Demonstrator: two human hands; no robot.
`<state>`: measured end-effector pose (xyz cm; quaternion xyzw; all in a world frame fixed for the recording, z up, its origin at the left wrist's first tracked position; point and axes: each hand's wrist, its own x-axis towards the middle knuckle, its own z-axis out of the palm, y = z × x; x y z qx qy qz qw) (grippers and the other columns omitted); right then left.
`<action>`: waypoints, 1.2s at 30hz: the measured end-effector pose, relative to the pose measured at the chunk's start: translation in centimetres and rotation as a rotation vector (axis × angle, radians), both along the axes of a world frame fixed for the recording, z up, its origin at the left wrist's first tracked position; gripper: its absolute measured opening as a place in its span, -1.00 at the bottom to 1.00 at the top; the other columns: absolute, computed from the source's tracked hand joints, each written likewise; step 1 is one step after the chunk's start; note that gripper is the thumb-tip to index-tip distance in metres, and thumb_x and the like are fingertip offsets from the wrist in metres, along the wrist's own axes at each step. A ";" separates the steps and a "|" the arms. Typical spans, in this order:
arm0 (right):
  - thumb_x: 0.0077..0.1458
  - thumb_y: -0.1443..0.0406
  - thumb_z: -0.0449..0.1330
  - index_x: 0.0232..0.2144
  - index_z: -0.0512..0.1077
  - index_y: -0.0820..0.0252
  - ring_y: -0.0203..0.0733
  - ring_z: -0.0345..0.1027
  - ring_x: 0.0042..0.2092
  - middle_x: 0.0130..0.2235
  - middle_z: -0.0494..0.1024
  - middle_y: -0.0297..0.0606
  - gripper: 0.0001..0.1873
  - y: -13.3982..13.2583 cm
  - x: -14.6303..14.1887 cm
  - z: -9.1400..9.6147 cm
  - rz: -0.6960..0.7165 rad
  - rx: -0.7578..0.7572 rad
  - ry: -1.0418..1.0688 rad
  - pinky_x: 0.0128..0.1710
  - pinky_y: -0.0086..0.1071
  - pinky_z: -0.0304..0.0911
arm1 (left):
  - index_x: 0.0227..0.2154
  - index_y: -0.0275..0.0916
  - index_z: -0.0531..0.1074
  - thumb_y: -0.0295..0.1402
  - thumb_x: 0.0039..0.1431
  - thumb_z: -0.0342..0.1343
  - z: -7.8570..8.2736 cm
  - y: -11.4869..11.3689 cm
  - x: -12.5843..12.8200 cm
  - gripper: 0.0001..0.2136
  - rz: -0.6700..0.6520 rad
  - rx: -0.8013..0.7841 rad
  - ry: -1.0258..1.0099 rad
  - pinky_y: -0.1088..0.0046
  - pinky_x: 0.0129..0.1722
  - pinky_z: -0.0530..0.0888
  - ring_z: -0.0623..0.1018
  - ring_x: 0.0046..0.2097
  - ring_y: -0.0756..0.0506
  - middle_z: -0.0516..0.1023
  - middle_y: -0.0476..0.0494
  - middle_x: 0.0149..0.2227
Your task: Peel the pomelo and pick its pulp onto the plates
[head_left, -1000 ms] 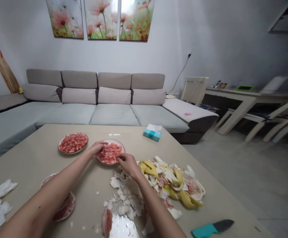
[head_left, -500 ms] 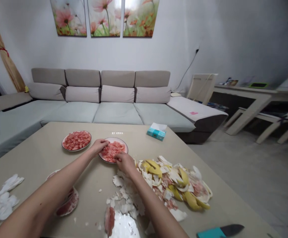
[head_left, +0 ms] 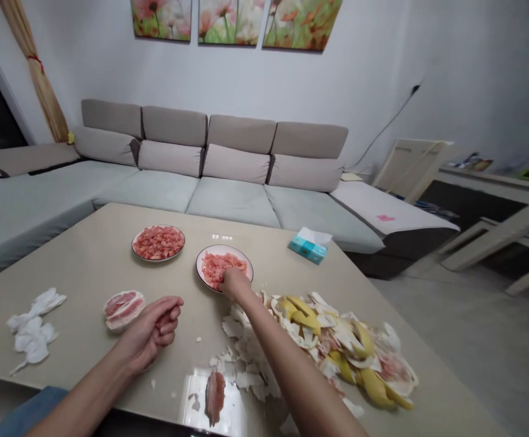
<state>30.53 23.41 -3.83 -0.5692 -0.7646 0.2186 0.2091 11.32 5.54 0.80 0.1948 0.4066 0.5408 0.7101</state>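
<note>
My right hand (head_left: 233,283) reaches onto the near edge of a white plate (head_left: 244,262) of pink pomelo flesh pieces, its fingers curled down among the pieces. My left hand (head_left: 155,325) hovers low over the table nearer to me, fingers loosely curled with nothing seen in them, just right of a peeled pomelo chunk (head_left: 123,308). A second plate (head_left: 158,243) heaped with pink pieces sits further left. One pink segment (head_left: 215,389) lies at the table's near edge.
A heap of yellow and white pomelo peel (head_left: 332,346) covers the table's right side. Crumpled white tissues (head_left: 32,326) lie at the left, a teal tissue pack (head_left: 310,246) at the far right. A grey sofa (head_left: 209,182) stands behind the beige table (head_left: 86,267).
My left hand left the plate and drew back toward me, near the pomelo chunk. My right hand stayed at the plate's edge. The view shifted left and down; the knife is out of sight.
</note>
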 end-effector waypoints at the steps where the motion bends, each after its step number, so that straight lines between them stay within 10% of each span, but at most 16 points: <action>1: -0.29 0.42 0.31 -0.64 0.49 0.15 0.02 0.47 -0.32 -0.53 0.53 -0.17 -0.90 0.0 0.0 0.2 -0.009 -0.027 -0.029 -0.27 -0.27 0.27 | -0.37 -0.30 0.43 -0.33 0.03 0.29 -0.6 -0.3 -0.3 -0.81 0.015 -0.021 -0.037 0.71 -0.71 -0.01 0.15 -0.63 0.20 0.26 0.11 -0.52; 11: 0.11 0.24 -0.03 -0.58 0.39 0.17 -0.27 0.24 -0.49 -0.58 0.35 -0.39 -0.69 -3.3 4.5 4.9 -0.014 -0.063 -0.036 -0.53 -0.47 0.09 | -0.32 -0.39 0.44 -0.54 0.19 0.03 -1.9 0.0 -0.7 -0.91 0.149 -0.153 -0.199 0.61 -0.53 0.45 0.49 -0.48 0.06 0.50 -0.19 -0.38; 18: -0.05 0.46 0.16 -0.32 0.52 0.13 -0.25 0.35 -0.37 -0.28 0.52 -0.21 -0.76 -10.0 7.5 6.2 -0.081 0.090 -0.226 -0.46 -0.44 0.00 | -0.26 -0.40 0.42 -0.37 0.27 -0.01 -0.8 -0.9 1.0 -0.82 -0.028 -0.141 -0.350 0.36 -0.17 0.55 0.61 -0.21 -0.13 0.57 -0.40 -0.21; 23: 0.10 0.21 0.21 -0.52 0.48 0.11 -0.19 0.33 -0.43 -0.48 0.49 -0.27 -0.80 -14.9 4.9 7.8 -0.012 0.226 0.000 -0.41 -0.37 0.14 | -0.24 -0.41 0.42 -0.32 0.27 0.00 0.0 -1.1 3.1 -0.78 -0.096 -0.082 -0.421 0.33 -0.05 0.49 0.60 -0.12 -0.16 0.57 -0.41 -0.18; 27: 0.11 0.33 0.20 -0.10 0.48 0.00 -0.21 0.39 -0.29 -0.23 0.54 -0.27 -0.72 -17.7 1.9 7.2 0.267 0.141 0.309 -0.27 -0.37 0.28 | -0.26 -0.41 0.46 -0.31 0.31 -0.08 0.1 -1.0 4.8 -0.72 -0.047 -0.058 -0.415 0.40 -0.16 0.51 0.59 -0.23 -0.10 0.56 -0.31 -0.28; 36: 0.12 0.21 0.23 -0.20 0.56 0.03 -0.19 0.43 -0.28 -0.26 0.59 -0.26 -0.81 -16.4 1.6 4.7 0.192 -0.107 0.501 -0.25 -0.35 0.30 | -0.23 -0.39 0.53 -0.46 0.22 0.06 -0.4 -1.5 4.6 -0.83 -0.092 0.005 -0.333 0.41 0.08 0.43 0.54 -0.04 -0.11 0.55 -0.28 -0.16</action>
